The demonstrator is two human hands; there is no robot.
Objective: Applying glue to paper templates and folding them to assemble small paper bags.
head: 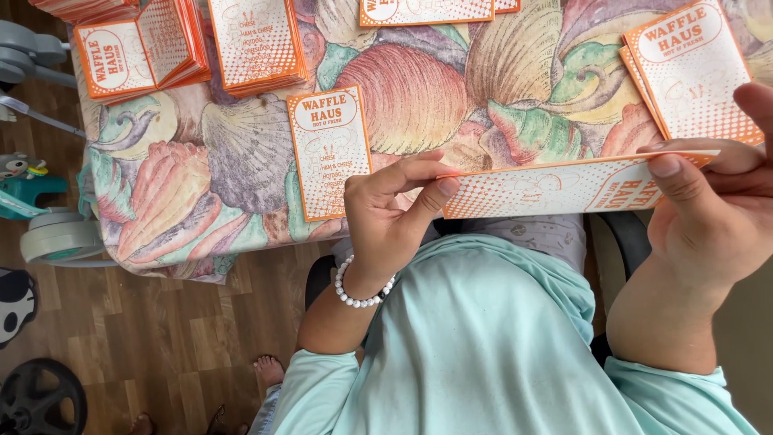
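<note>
A long orange-and-white printed paper sheet [555, 187] is stretched flat between both hands, just off the near edge of the table. My left hand [390, 213], with a white bead bracelet on the wrist, pinches its left end between thumb and fingers. My right hand [708, 209] grips its right end, thumb on top. A single folded leaflet [330, 151] of the same print lies on the table beside my left hand.
The table wears a cloth with a seashell pattern [201, 177]. Stacks of folded leaflets lie at the back left [141, 48], back middle [258, 44], top centre [427, 10] and right [696, 68]. Grey chair parts and toys [32, 193] stand on the wooden floor at left.
</note>
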